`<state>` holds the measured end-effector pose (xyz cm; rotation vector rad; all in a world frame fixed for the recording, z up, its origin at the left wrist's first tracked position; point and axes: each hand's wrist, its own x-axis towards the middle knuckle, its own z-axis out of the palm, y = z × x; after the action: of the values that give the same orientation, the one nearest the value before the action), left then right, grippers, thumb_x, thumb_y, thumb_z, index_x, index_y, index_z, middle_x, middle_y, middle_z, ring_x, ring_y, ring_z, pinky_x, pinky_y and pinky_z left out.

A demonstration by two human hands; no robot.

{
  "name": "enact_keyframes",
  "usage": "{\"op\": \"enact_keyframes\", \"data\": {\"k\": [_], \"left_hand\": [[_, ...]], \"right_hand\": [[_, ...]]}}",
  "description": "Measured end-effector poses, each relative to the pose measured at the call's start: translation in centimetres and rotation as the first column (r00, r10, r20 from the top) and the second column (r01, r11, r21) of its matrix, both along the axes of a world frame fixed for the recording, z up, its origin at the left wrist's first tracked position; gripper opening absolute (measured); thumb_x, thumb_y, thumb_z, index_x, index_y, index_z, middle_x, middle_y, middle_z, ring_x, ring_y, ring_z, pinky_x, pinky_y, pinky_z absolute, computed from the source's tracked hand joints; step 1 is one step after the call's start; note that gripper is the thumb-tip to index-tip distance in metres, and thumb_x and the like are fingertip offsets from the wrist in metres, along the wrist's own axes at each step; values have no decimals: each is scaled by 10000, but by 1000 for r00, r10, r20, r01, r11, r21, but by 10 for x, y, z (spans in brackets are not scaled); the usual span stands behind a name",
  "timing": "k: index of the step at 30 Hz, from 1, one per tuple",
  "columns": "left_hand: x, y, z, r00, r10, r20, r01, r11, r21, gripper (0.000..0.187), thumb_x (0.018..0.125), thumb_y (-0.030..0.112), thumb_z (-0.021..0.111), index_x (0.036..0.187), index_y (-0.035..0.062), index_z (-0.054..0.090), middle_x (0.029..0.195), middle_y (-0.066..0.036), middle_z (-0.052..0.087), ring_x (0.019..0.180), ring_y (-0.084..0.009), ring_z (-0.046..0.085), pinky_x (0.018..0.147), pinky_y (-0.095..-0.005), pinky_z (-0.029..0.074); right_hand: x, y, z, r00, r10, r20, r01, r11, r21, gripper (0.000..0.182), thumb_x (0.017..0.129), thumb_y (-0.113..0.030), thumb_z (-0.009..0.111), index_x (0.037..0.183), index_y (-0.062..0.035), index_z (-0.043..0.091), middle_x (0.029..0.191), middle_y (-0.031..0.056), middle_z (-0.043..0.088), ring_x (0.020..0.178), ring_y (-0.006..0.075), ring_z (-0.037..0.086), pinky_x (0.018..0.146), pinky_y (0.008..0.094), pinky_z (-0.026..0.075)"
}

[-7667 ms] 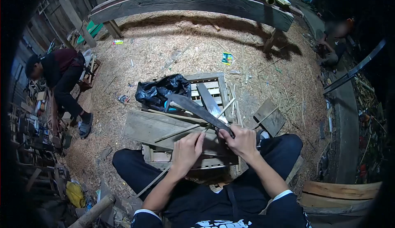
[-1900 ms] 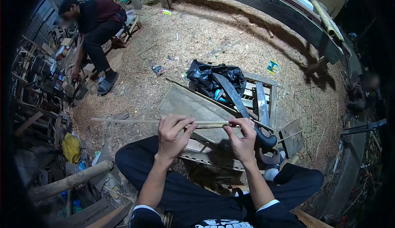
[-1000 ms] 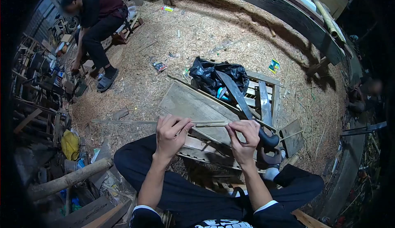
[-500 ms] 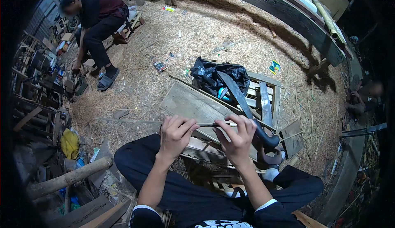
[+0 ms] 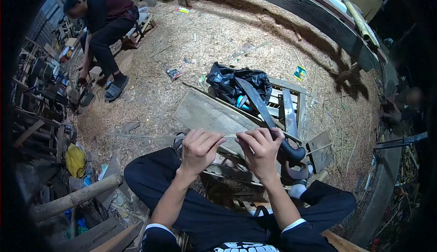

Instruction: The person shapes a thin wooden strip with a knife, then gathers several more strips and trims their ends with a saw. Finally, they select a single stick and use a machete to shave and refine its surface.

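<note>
Both of my hands are pinched on a thin, pale strip (image 5: pixel 141 136) that looks like split bamboo. My left hand (image 5: pixel 199 151) grips it, with a long end reaching out to the left. Close beside it, my right hand (image 5: pixel 260 149) is closed on the same strip, and a short length shows between the fingertips. Just beyond my right hand lies a machete (image 5: pixel 256 98) with a dark blade and black handle, leaning across a wooden crate. A wide wooden board (image 5: pixel 205 111) slants beneath the strip.
A black plastic bag (image 5: pixel 223 79) rests on the slatted crate (image 5: pixel 300 115). Wood shavings cover the ground. One person (image 5: pixel 107 24) sits bent over at the upper left; another (image 5: pixel 403 104) is at the far right. A round pole (image 5: pixel 77 197) juts in at the lower left.
My right hand has shifted slightly left, closer to my left hand. The piece between my fingertips looked dark before and now looks pale. The whole view has moved a little.
</note>
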<state>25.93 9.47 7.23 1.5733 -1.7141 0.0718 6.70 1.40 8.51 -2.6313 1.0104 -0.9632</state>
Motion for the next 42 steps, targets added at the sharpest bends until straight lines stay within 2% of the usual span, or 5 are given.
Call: {"op": "enact_keyframes", "data": {"k": [13,19,31,36,42], "left_hand": [[-34,-26,-2,995,-96,-21,95,995,-12,164,790,102,814,944,81,759,857,-45,720,784,-246,664,695,-373,479],[-62,-38,0,983,-184,6,184,983,-20,153,811,130,788,940,74,727,836,-40,699,753,-235,627,684,-381,459],[-96,-48,0,967,-255,-27,255,967,11,150,810,156,803,924,86,735,787,-32,676,742,-243,631,648,-378,452],[-106,-55,-4,974,-214,71,218,974,-55,168,798,194,812,914,103,732,751,-22,646,679,-231,598,606,-376,436],[-120,-61,-10,970,-239,41,241,967,-84,180,787,192,817,919,107,729,750,-23,635,675,-239,585,614,-381,435]], "right_hand": [[-41,0,4,986,-168,-8,167,986,-22,180,848,-216,788,1021,-194,744,943,-56,707,910,144,643,1008,463,276],[-71,10,-12,959,-280,50,277,959,59,139,843,-201,784,976,-171,757,891,-27,717,851,157,635,887,395,290],[-100,6,-12,944,-316,91,313,949,46,123,847,-176,775,968,-168,758,895,-21,719,879,175,635,868,415,276],[-104,11,-12,923,-375,85,367,925,96,111,844,-166,772,953,-164,753,895,-20,717,887,177,637,857,410,277],[-119,9,-6,914,-398,78,388,915,115,108,841,-160,772,947,-163,757,932,-14,723,908,183,635,870,411,304]]}}
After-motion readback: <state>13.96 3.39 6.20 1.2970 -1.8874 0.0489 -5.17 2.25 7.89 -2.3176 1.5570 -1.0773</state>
